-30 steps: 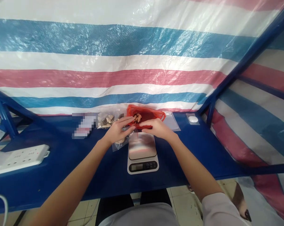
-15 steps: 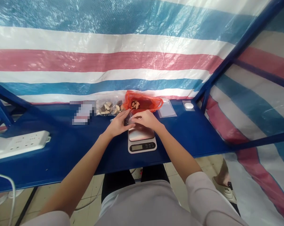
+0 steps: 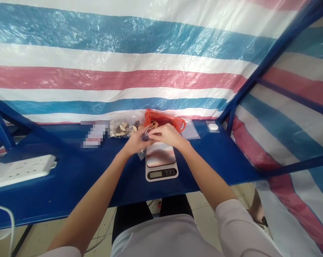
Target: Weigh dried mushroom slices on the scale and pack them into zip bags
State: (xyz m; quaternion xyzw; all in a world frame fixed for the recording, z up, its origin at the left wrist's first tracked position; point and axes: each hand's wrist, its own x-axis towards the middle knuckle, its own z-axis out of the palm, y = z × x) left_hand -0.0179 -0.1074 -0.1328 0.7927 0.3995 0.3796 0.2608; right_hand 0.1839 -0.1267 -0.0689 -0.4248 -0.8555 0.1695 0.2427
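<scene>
Between my hands is a small clear plastic bag, its mouth near my fingertips and its lower end hanging below my left hand. My left hand is closed around the bag's left side. With bent fingers, my right hand pinches at its mouth; what lies inside is hard to make out. Just below the hands sits a white kitchen scale with a shiny plate and a small display. Behind them a red plastic bag lies open, with brown dried pieces showing at its left side.
Clear bags of pale dried slices lie at the back left, beside a blurred-out packet. Flat clear bags and a white round object are at the back right. A power strip occupies the blue table's left end.
The view has tilted up slightly, so the table appears lower. More of the small clear bag shows beneath my left hand, and my hands stay close together over the scale's back edge.
</scene>
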